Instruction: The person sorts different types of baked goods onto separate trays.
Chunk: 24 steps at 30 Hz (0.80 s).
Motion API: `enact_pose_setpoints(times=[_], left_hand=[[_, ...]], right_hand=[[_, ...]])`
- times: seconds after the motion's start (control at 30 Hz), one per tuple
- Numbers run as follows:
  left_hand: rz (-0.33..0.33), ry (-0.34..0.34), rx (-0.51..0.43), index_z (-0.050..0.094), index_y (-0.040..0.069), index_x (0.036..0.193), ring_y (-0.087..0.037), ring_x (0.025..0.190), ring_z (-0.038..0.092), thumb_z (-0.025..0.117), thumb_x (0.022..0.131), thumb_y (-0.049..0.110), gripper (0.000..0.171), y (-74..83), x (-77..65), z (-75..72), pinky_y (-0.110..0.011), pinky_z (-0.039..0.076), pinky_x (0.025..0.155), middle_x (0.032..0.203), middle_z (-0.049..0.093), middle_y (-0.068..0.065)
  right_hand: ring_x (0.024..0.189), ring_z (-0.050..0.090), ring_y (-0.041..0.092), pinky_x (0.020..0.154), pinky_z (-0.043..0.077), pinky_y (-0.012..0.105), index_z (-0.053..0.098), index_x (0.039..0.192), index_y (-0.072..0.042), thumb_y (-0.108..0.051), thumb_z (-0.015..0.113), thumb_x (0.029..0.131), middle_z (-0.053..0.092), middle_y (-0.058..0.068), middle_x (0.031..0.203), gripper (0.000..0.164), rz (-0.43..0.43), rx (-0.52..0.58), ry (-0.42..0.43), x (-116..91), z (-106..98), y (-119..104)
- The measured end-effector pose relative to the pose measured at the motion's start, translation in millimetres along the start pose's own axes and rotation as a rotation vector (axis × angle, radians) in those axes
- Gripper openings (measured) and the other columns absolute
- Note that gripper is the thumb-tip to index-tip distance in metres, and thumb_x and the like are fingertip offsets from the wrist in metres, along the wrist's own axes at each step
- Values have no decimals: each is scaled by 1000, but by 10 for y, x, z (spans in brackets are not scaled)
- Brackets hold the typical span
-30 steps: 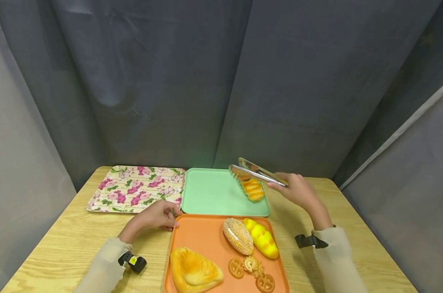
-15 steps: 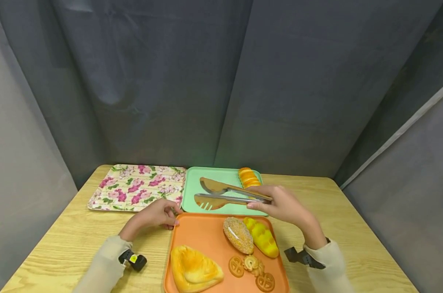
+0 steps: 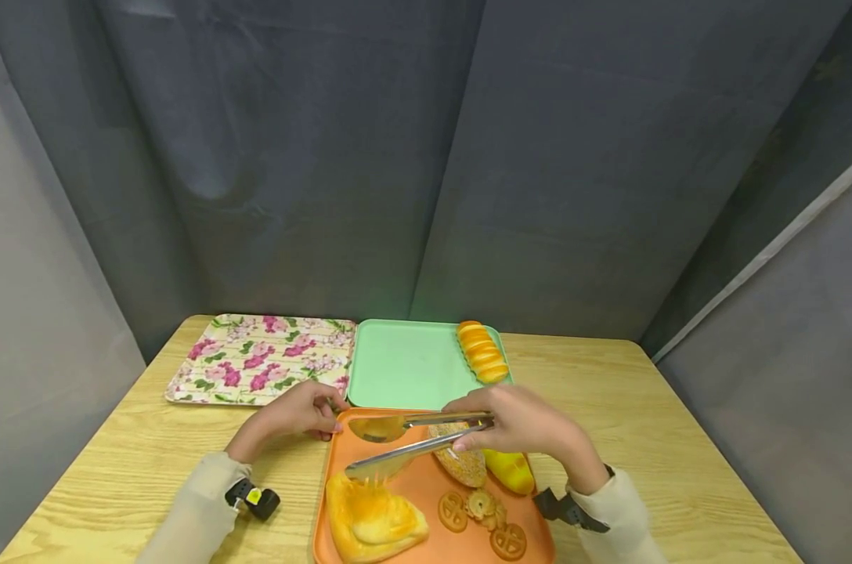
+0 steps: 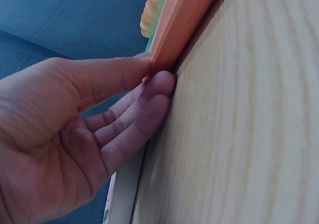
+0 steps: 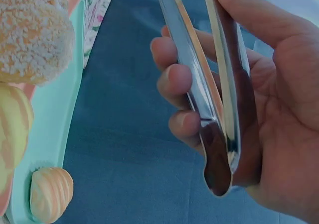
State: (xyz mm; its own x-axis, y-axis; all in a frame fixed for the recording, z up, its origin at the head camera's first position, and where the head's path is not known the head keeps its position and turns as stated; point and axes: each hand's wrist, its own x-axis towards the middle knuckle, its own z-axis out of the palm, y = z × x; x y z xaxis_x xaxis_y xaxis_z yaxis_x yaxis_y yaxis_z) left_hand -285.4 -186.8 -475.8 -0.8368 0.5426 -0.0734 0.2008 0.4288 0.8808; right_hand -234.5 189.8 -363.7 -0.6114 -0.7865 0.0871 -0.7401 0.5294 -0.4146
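My right hand (image 3: 521, 427) grips metal tongs (image 5: 199, 79), their arms spread apart with nothing between the ends. In the head view the tongs reach left over the orange tray (image 3: 405, 548), one end close above a folded golden pastry (image 3: 380, 525) at the tray's near left. My left hand (image 3: 302, 411) pinches the tray's far left corner; in the left wrist view the thumb lies on top of the rim and the fingers below. Under the tongs and right hand lie a crumb-coated bun (image 3: 461, 462) and a yellow bread loaf (image 3: 508, 472), both partly hidden.
Several small cookies (image 3: 454, 511) lie at the orange tray's near right. Behind stands a mint green tray (image 3: 405, 364) with a ridged orange-brown bread (image 3: 482, 352) at its right edge. A flowered tray (image 3: 257, 356) sits to its left. A grey curtain (image 3: 313, 157) backs the wooden table (image 3: 602, 376).
The right hand has brought the tongs from the ridged bread on the green tray, left and toward me, over the orange tray. The ridged bread stays behind. The left hand keeps its place.
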Motion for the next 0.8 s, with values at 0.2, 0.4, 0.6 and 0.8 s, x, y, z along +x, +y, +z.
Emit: enact_pose_setpoints(times=[0.2, 0.4, 0.6, 0.8], left_hand=[[1, -5, -19, 71, -6, 115, -29, 69, 73, 74, 90, 2, 26, 23, -8, 1, -38, 62, 65, 80, 75, -19], [8, -8, -11, 71, -6, 115, -28, 69, 73, 74, 91, 3, 26, 9, -5, -4, -36, 63, 65, 80, 75, -18], [1, -11, 4, 71, -4, 115, -25, 69, 73, 74, 91, 4, 26, -24, 9, -2, -34, 62, 65, 79, 76, -15], [0, -10, 3, 71, -4, 114, -25, 69, 73, 75, 91, 4, 25, -35, 15, 0, -34, 62, 65, 79, 76, -15]], right_hand=[[60, 42, -3, 59, 39, 16, 73, 129, -16, -47, 73, 90, 77, -7, 106, 49, -4, 40, -95, 6, 28, 15], [71, 58, -4, 67, 49, 17, 75, 122, -14, -45, 73, 91, 78, -5, 103, 44, 11, 87, -174, 2, 28, 15], [63, 54, -2, 59, 47, 16, 78, 109, -15, -35, 73, 93, 75, -7, 90, 27, 28, 155, -251, 22, 78, 23], [56, 39, -4, 53, 34, 14, 78, 96, -14, -31, 73, 92, 66, -9, 73, 18, 19, 124, -229, 60, 147, 31]])
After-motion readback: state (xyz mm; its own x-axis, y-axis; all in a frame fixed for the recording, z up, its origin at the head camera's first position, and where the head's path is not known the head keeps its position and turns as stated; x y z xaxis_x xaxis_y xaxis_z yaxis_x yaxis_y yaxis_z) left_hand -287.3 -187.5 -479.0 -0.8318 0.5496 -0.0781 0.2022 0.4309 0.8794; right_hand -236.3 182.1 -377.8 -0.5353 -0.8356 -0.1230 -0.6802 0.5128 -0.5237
